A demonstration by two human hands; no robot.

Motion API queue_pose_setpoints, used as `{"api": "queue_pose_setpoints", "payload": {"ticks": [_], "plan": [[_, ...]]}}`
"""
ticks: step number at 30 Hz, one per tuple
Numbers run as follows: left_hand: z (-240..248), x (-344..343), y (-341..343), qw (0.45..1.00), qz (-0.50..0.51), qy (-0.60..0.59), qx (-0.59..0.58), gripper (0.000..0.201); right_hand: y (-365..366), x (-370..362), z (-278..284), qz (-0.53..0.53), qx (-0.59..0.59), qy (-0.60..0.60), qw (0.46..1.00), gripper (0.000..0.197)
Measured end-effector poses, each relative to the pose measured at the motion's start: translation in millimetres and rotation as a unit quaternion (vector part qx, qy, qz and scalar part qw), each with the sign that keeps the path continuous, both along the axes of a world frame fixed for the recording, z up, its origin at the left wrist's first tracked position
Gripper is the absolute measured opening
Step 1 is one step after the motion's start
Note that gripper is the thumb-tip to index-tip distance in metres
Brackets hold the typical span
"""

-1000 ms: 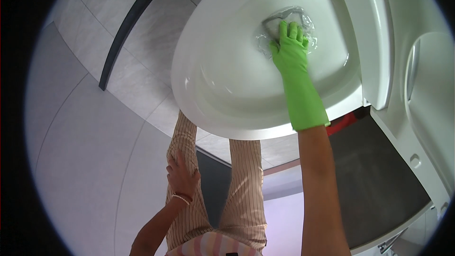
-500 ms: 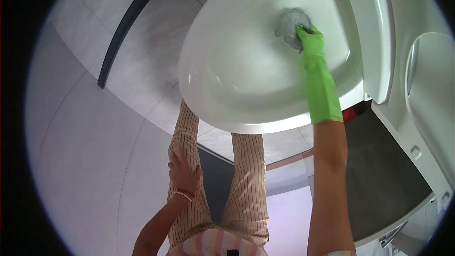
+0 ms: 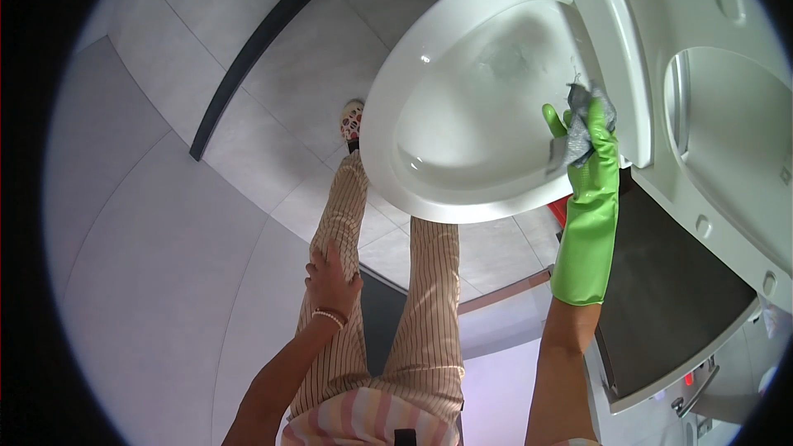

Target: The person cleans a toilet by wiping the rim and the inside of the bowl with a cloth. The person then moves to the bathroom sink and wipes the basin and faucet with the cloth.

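Grey cloth (image 3: 576,140) crumpled, apparently wet; right grip (image 3: 603,149) clutching it, left grip (image 3: 334,284) spread.

No legible lettering or signs anywhere

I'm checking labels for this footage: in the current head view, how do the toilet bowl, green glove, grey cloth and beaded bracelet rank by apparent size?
Largest to smallest:
1. Toilet bowl
2. Green glove
3. Grey cloth, crumpled and partly hidden
4. Beaded bracelet

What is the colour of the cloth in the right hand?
The cloth is grey; the head view shows it best.
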State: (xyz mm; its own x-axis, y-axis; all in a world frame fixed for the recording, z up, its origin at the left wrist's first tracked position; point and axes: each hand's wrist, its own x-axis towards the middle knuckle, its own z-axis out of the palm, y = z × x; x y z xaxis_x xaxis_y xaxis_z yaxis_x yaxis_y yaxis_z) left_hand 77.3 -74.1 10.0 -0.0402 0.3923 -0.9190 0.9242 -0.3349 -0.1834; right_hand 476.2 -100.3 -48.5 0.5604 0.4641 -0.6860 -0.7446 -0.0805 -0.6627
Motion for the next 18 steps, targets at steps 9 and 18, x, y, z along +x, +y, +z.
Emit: {"api": "queue_pose_setpoints", "payload": {"ticks": [9, 18], "plan": [[-9, 11, 26, 0.996, -0.06, -0.056, 0.028, 0.084, -10, -10, -8, -0.068, -0.117, -0.106, 0.985, 0.033], [-14, 6, 38, 0.994, -0.096, -0.054, -0.025, 0.082, -1, -73, -47, -0.075, -0.209, 0.037, 0.974, 0.017]]}}
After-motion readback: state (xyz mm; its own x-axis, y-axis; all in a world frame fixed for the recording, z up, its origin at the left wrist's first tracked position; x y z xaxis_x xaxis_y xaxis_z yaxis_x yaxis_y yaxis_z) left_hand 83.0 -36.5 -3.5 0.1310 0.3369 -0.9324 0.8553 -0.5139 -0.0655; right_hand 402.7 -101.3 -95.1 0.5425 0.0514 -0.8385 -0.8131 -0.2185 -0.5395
